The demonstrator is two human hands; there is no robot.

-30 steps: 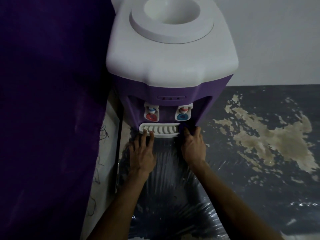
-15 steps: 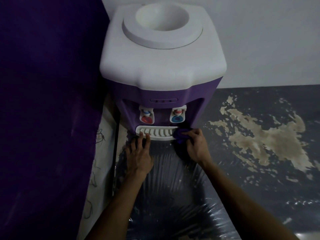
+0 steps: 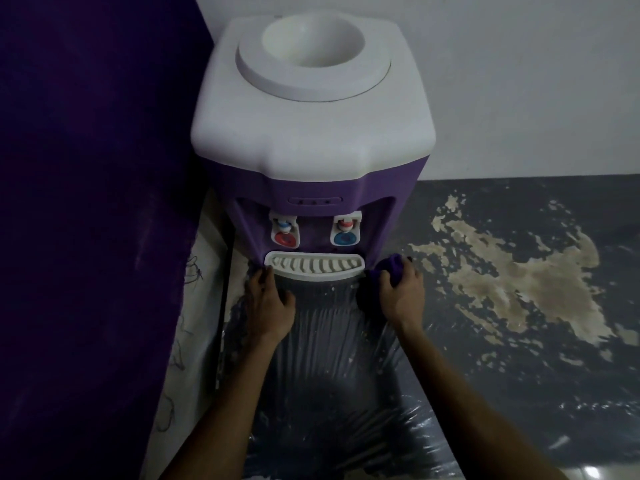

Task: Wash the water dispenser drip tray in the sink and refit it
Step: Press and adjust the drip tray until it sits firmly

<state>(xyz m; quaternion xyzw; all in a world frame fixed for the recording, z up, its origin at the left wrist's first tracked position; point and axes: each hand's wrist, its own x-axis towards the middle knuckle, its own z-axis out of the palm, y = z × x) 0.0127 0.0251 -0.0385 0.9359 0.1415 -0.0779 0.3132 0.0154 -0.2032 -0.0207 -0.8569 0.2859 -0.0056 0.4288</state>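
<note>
Seeming light, stiff plastic, the drip tray (image 3: 314, 268) wants both ends gripped — left hand (image 3: 268, 303) fingers curl at nine o'clock, right hand (image 3: 401, 294) clamps purple cloth (image 3: 389, 268) at three.

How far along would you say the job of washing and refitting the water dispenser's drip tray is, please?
Hard to say: the white slotted drip tray sits in the purple and white water dispenser, and no sink is visible, so washing cannot be confirmed. In hand: the left hand is at the tray's left corner, while the right hand grips a purple cloth-like wad beside the dispenser. Left: either removal and washing, or only a final seating.
</note>
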